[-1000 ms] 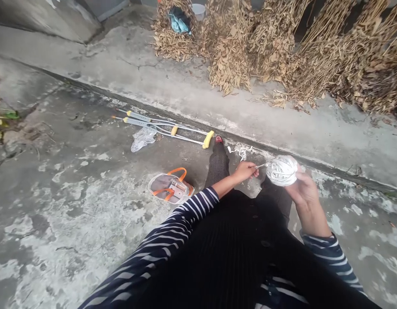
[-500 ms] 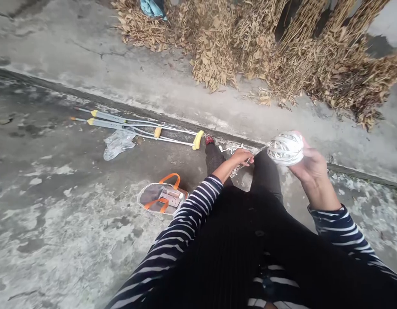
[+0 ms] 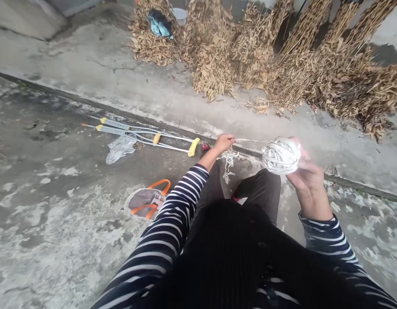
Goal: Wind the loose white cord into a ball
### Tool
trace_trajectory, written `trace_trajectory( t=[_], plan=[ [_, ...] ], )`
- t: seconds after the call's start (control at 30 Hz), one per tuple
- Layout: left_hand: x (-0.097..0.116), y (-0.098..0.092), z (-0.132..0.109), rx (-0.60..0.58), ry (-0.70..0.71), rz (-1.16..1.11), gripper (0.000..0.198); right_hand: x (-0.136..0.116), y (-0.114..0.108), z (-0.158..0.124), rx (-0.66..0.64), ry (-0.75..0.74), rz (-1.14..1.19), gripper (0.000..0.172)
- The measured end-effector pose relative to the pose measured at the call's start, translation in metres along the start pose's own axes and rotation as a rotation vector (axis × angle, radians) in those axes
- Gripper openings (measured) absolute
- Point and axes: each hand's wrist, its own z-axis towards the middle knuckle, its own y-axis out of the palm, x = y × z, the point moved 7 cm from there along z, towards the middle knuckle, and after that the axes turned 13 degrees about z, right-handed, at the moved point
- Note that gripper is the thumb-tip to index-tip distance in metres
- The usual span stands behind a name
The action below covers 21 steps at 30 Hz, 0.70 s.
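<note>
1. While the right hand (image 3: 308, 172) cradles the white ball (image 3: 281, 156) at the right of the scene, the left hand (image 3: 223, 143) pinches a pale strand (image 3: 250, 140) running across to it. The two hands are well apart.
2. Support the ball lightly from its right side, as shown, so that it can turn without being crushed.
3. Hold the strand nearly straight under even tension; slack would probably let it twist or loop.
4. Hold the line clear of the loose white tangle (image 3: 229, 164), on the near side of the left hand; it could snag. Whether it joins the held strand cannot be told.
5. Count, centre and right: hands, two; ball, one; held strand, one; tangle, one, its lengths uncountable.
6. Count, left: crutches (image 3: 156, 138), two, side by side; clear plastic sheet (image 3: 121, 149), one; bag (image 3: 142, 201), one, nearer, with two orange handles (image 3: 160, 181).
7. Count, far: white tub (image 3: 179, 16), one, partly hidden; blue cloth (image 3: 160, 28), one; dried plants (image 3: 214, 64), several overlapping bundles, exact number unclear.
</note>
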Motion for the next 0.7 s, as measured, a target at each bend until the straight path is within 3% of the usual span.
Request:
trace_trajectory(
  t=[0.17, 0.23, 0.3, 0.43, 0.57, 0.7],
  plan=[
    [0.100, -0.037, 0.036, 0.151, 0.196, 0.126, 0.018, -0.039, -0.027, -0.005, 0.003, -0.152, 0.136, 0.056],
    [0.138, -0.041, 0.038, 0.167, 0.297, 0.054, 0.016, -0.052, -0.032, -0.006, -0.017, -0.188, 0.175, 0.057],
    [0.161, -0.030, 0.036, 0.092, 0.323, -0.090, 0.014, -0.065, -0.036, -0.007, -0.023, -0.221, 0.191, 0.059],
    [0.165, 0.015, 0.030, -0.080, 0.237, -0.203, 0.011, -0.090, -0.046, -0.010, 0.010, -0.285, 0.153, 0.058],
    [0.145, 0.050, 0.026, -0.176, 0.192, -0.133, 0.015, -0.111, -0.061, -0.014, 0.030, -0.350, 0.104, 0.054],
    [0.114, 0.073, 0.015, -0.470, 0.147, -0.052, 0.007, -0.119, -0.077, -0.014, 0.032, -0.374, 0.041, 0.055]
  ],
)
